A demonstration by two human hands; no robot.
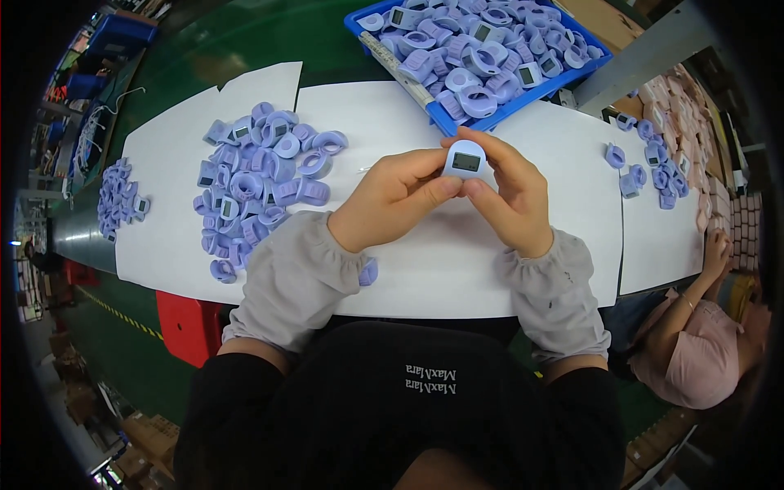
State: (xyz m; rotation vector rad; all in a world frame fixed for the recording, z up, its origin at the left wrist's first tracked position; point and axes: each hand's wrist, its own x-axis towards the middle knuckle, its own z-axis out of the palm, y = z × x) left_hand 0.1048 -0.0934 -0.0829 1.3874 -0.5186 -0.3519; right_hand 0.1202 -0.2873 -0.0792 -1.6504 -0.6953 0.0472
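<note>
Between my two hands, above the white tabletop [441, 282], is a small lilac digital device [465, 160] with a rounded casing and a grey screen facing up. The thumb and fingers of my left hand [392, 196] pinch its left side. On its other side, my right hand [520, 200] grips with fingers around the top and the thumb at the lower edge. Left of my left hand lies a loose pile of similar lilac ring-shaped devices [247, 188], some showing screens. A single lilac piece [368, 271] rests beside my left sleeve, partly hidden by it.
A blue tray [563, 80] heaped with lilac devices stands at the far side, beside a grey metal post [641, 57]. Smaller lilac groups lie at far left [121, 196] and right [665, 167]. A co-worker [694, 351] sits at right near pale pink pieces [674, 114]. A red stool [188, 327] stands lower left.
</note>
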